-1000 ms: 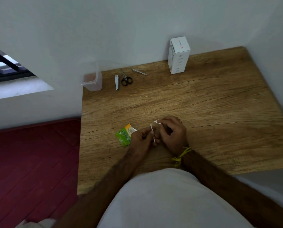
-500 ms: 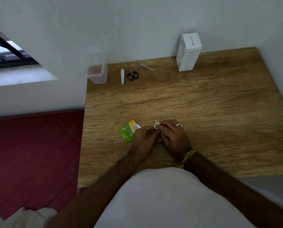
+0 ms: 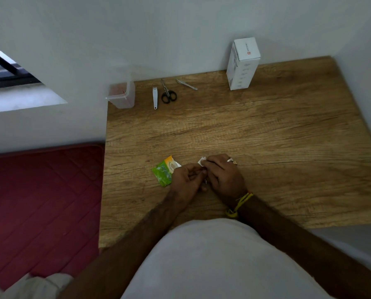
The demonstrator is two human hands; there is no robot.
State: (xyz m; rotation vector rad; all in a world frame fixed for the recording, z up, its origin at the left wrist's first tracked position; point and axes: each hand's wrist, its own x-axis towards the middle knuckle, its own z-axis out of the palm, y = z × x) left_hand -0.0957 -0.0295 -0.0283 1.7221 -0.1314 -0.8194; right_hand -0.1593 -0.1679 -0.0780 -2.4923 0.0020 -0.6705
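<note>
Wooden table (image 3: 266, 137): light oak grain under all things listed here.
Green sachet (image 3: 164, 172): lying flat; green with an orange and white end; printed writing along it, too blurred to read.
White scrap (image 3: 201, 161): small, thin, paper-like, one pointed corner; just right of the sachet, pinched at the fingertips.
Right hand (image 3: 224, 178): right of the sachet; fingers curled, gripping the scrap; ring on one finger, yellow thread (image 3: 239, 205) at the wrist.
Left hand (image 3: 185, 180): covering the right end of the sachet; fingers curled toward the right hand; holding something or not, cannot tell.
White box (image 3: 242, 63): far beyond the sachet, to the right, upright by the wall; small red logo on top, grey print on the side, not readable.
Nail clipper (image 3: 155, 97), scissors (image 3: 168, 93), tweezers (image 3: 186, 84): far beyond the sachet, side by side.
Clear container (image 3: 122, 96): far beyond the sachet, to the left.
</note>
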